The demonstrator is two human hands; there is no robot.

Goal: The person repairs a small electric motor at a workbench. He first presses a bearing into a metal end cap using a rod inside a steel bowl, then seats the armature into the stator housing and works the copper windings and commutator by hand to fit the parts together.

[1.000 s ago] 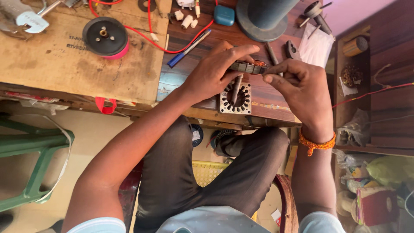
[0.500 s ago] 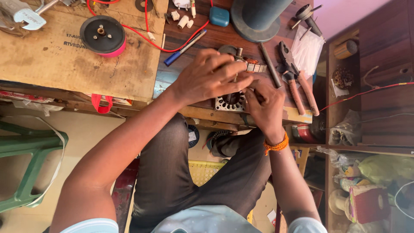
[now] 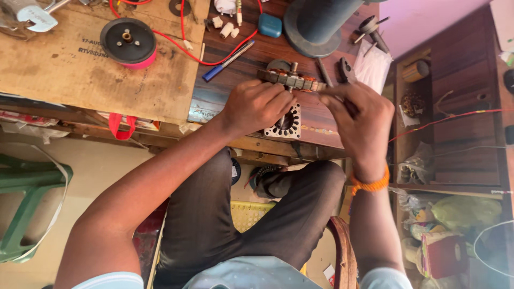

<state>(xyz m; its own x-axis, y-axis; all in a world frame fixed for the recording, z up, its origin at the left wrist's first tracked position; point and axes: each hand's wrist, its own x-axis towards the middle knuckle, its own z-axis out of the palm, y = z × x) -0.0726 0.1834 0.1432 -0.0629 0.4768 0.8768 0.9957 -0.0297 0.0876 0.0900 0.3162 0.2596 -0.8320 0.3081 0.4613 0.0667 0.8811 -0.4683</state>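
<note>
On the dark wooden bench [image 3: 235, 67], a sheet of brown cardboard [image 3: 69, 75] covers the left part, and a black round pulley [image 3: 128, 41] with a pink rim sits on it. A red wire [image 3: 184, 40] loops across cardboard and wood. A blue pen [image 3: 227, 60] lies slanted near a small teal case [image 3: 270, 25], with 3 white plugs [image 3: 225, 28] just beside. A large grey cone-shaped spool [image 3: 321, 24] stands at the back. A green plastic stool [image 3: 24, 214] stands on the floor at left.

Bright, even daylight; soft shadows, slight blur.
</note>
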